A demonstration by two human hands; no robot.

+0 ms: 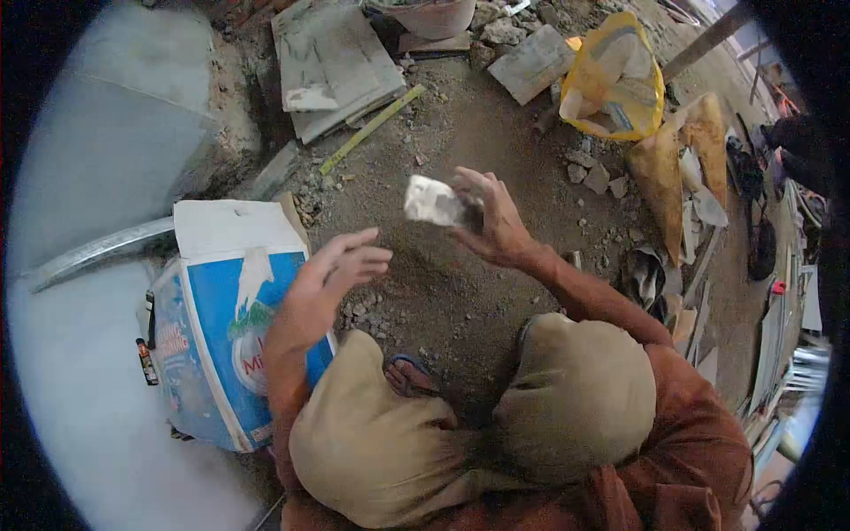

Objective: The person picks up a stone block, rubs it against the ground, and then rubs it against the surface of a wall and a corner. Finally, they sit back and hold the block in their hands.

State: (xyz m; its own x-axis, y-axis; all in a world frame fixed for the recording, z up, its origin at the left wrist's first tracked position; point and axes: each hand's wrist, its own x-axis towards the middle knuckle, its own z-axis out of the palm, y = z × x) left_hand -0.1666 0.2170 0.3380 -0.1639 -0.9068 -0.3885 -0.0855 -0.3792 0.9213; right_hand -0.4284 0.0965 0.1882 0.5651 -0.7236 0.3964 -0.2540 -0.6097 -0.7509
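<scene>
My right hand is closed on a rough whitish chunk, pale on its left face and dark grey toward my fingers. The chunk is above the dirt floor, a little blurred, and looks like a piece of rubble. My left hand hovers with its fingers apart and nothing in them. Below that hand stands a blue and white cardboard box with red lettering. The space between my two hands shows bare dirt and small stones.
A yellow plastic bag holding pale pieces stands at the upper right. Flat boards and a yellow strip lie at the upper left. A metal channel rests left of the box. Rubble and scrap line the right side.
</scene>
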